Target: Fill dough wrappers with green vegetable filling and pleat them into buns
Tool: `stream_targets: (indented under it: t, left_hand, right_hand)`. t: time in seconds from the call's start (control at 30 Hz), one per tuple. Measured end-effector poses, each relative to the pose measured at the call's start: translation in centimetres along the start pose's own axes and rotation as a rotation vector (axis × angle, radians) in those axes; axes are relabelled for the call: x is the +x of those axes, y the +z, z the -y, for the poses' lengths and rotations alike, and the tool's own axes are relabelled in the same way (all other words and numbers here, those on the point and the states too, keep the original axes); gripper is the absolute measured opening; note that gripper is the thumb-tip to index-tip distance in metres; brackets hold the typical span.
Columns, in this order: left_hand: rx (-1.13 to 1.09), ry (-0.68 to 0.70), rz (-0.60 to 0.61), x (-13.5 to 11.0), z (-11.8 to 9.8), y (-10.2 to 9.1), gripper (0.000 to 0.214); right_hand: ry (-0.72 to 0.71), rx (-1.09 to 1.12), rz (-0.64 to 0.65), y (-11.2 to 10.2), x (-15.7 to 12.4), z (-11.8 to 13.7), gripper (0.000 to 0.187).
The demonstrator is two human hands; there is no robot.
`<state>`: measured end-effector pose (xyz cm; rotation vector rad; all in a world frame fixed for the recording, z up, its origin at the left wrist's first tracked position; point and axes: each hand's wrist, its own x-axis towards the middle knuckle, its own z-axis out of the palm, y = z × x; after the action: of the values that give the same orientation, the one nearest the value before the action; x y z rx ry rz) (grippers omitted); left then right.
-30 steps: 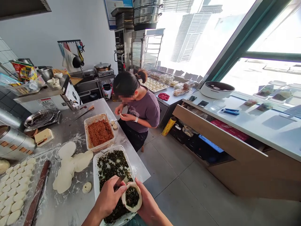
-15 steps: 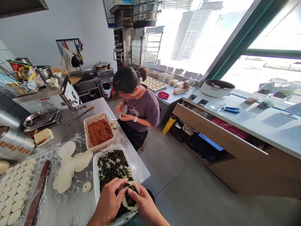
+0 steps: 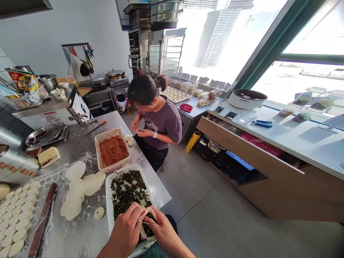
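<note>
My left hand [image 3: 128, 231] and my right hand [image 3: 163, 233] are both closed around a round dough wrapper [image 3: 148, 224] filled with dark green filling, held over the near end of a white tub of green filling [image 3: 126, 191]. My fingers pinch the wrapper's edge together. A thin metal tool [image 3: 146, 223] shows between my hands. A second white tub with red minced filling [image 3: 113, 149] sits just beyond. Flat dough rounds [image 3: 77, 190] lie on the floured steel table [image 3: 77, 236] to the left.
A person in a purple shirt [image 3: 158, 122] sits at the table's far end, folding a dumpling. Rows of cut dough pieces [image 3: 14, 215] and a rolling pin [image 3: 41, 222] lie at the left. A dough machine [image 3: 16, 163], counter [image 3: 282, 139] and steamer cabinet [image 3: 163, 53] surround the tiled floor.
The wrapper lay open in my right hand with the filling showing. Now both hands have closed over it and its edges are folded together.
</note>
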<state>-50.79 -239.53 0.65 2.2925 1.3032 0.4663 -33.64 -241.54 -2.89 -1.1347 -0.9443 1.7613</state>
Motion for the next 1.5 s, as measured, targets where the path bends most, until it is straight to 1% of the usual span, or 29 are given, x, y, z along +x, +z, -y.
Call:
stream_targets:
  t: [0.07, 0.1, 0.17, 0.23, 0.3, 0.37, 0.43, 0.5, 0.57, 0.63, 0.7, 0.73, 0.8, 0.87, 1.0, 1.07, 1.17, 1.23, 1.3, 1.37, 1.43, 1.5]
  left_hand:
    - [0.048, 0.026, 0.034, 0.0, 0.2, 0.1, 0.029]
    - [0.065, 0.034, 0.05, 0.0, 0.2, 0.1, 0.028]
    - [0.085, 0.049, 0.065, -0.1, 0.3, 0.2, 0.027]
    - [0.105, 0.061, 0.054, -0.2, 0.5, 0.4, 0.026]
    - [0.131, 0.09, 0.06, -0.3, 0.6, 0.5, 0.027]
    - [0.151, 0.107, 0.094, -0.3, 0.7, 0.6, 0.028]
    - [0.162, 0.102, 0.125, -0.4, 0.7, 0.6, 0.027]
    - [0.161, 0.093, 0.127, -0.5, 0.6, 0.6, 0.027]
    - [0.158, 0.11, 0.124, -0.5, 0.5, 0.4, 0.027]
    - [0.154, 0.116, 0.117, -0.4, 0.5, 0.0, 0.029]
    - [0.143, 0.088, 0.089, -0.2, 0.6, -0.3, 0.027]
    - [0.127, 0.067, 0.067, -0.1, 0.6, -0.5, 0.027]
    - [0.086, 0.04, 0.026, 0.0, 0.6, -0.8, 0.027]
    - [0.056, 0.046, 0.004, 0.0, 0.5, -0.8, 0.029]
    - [0.077, 0.05, 0.001, -0.1, 0.1, -0.7, 0.028]
    - [0.111, 0.05, 0.01, -0.1, -0.1, -0.7, 0.029]
    - [0.169, 0.074, 0.048, 0.1, -0.1, -0.7, 0.036]
    - [0.191, 0.08, 0.076, 0.1, 0.0, -0.7, 0.036]
    - [0.191, 0.077, 0.082, 0.1, 0.0, -0.7, 0.031]
    - [0.194, 0.082, 0.062, 0.0, -0.1, -0.6, 0.031]
    - [0.215, 0.106, 0.066, 0.0, -0.1, -0.5, 0.036]
    - [0.239, 0.113, 0.086, -0.1, -0.2, -0.4, 0.035]
  right_hand:
    - [-0.072, -0.168, -0.008, -0.2, 0.0, 0.2, 0.013]
    - [-0.081, -0.216, -0.001, -0.2, 0.0, 0.3, 0.012]
    - [-0.036, -0.236, 0.016, -0.4, 0.0, 0.4, 0.013]
    - [0.003, -0.245, 0.015, -0.4, 0.1, 0.5, 0.015]
    - [-0.043, -0.306, 0.005, -0.4, 0.0, 0.6, 0.015]
    - [-0.085, -0.38, 0.017, -0.4, -0.1, 0.7, 0.014]
    - [-0.045, -0.413, 0.035, -0.4, -0.1, 0.7, 0.016]
    - [0.012, -0.427, 0.037, -0.6, -0.1, 0.9, 0.015]
    - [-0.004, -0.426, 0.061, -0.7, 0.0, 1.3, 0.012]
    - [-0.03, -0.376, 0.111, -1.0, -0.1, 1.9, 0.013]
    - [-0.034, -0.253, 0.166, -1.1, -0.2, 2.3, 0.023]
    - [-0.033, -0.178, 0.173, -1.1, -0.2, 2.4, 0.029]
    - [-0.051, -0.038, 0.157, -1.1, -0.3, 2.1, 0.04]
    - [-0.054, 0.069, 0.128, -0.8, -0.2, 1.5, 0.044]
    - [0.026, 0.203, 0.128, 0.0, 0.1, 0.4, 0.039]
    - [0.049, 0.193, 0.121, 0.2, 0.2, 0.2, 0.035]
    - [0.013, 0.057, 0.105, 0.3, 0.3, 0.3, 0.028]
    - [0.002, -0.003, 0.101, 0.1, 0.4, 0.2, 0.025]
    - [0.034, 0.011, 0.107, 0.0, 0.5, 0.1, 0.023]
    - [0.053, 0.014, 0.105, -0.1, 0.6, 0.0, 0.019]
    - [0.02, -0.066, 0.096, -0.1, 0.5, -0.2, 0.015]
    - [-0.005, -0.162, 0.096, -0.1, 0.5, -0.3, 0.013]
